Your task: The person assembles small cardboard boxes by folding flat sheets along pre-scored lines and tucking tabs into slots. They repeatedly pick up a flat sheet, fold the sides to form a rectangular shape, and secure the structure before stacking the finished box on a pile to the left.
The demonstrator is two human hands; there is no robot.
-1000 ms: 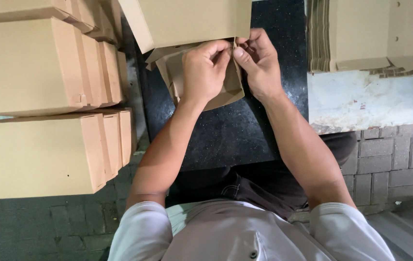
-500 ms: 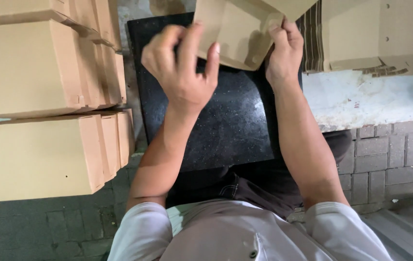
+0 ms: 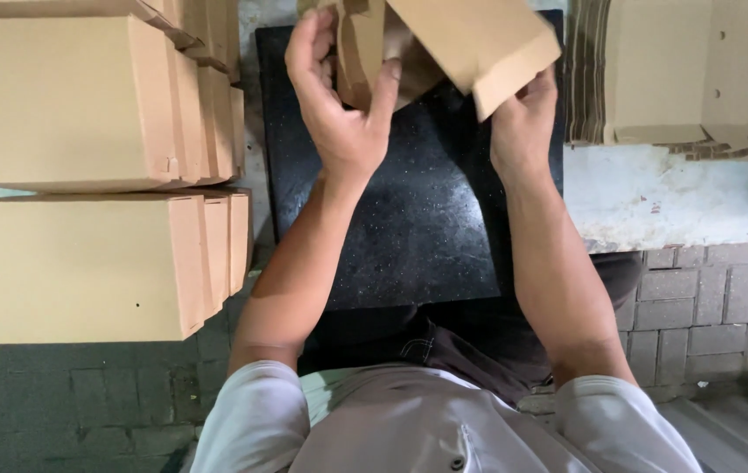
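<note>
A half-folded brown cardboard box (image 3: 470, 44) is held up above the far edge of a black stone slab (image 3: 391, 228), tilted, its long side running from upper left down to the right. The right hand (image 3: 523, 131) grips its lower right corner from beneath, fingers curled closed on the card. The left hand (image 3: 343, 105) is spread open just left of the box, fingertips at its loose inner flap. Finished boxes (image 3: 85, 175) are stacked beyond the slab's left edge; flat cardboard sheets (image 3: 680, 70) lie right.
</note>
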